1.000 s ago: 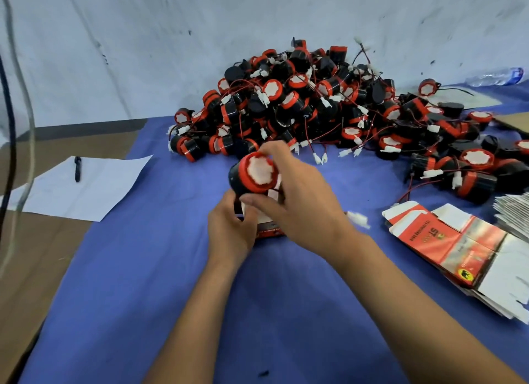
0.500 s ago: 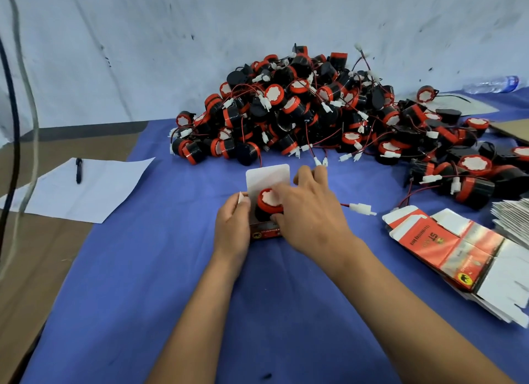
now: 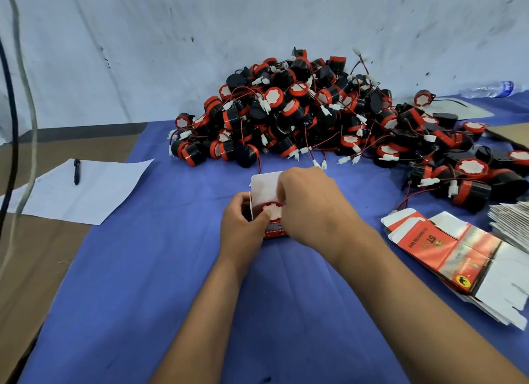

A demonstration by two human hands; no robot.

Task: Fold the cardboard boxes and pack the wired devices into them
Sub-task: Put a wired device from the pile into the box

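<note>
A small red cardboard box [image 3: 276,234] stands on the blue cloth with its white lid flap [image 3: 264,187] up. A black and red wired device [image 3: 272,211] sits inside it, white face showing. My left hand [image 3: 244,221] grips the box's left side, thumb on the device's face. My right hand [image 3: 310,206] is curled over the box's right side and top; its fingertips are hidden behind the flap. A big pile of wired devices [image 3: 300,117] lies behind. Flat unfolded boxes [image 3: 446,250] are stacked at the right.
A white sheet of paper [image 3: 86,191] with a black pen [image 3: 76,171] lies at the left on the brown tabletop. A plastic bottle [image 3: 489,88] lies at the far right by the wall. Dark cables [image 3: 14,126] hang along the left edge.
The device went from my right hand, above the box, down into the box. The trailing white connector is no longer seen beside the box. My right hand now covers the box's top right.
</note>
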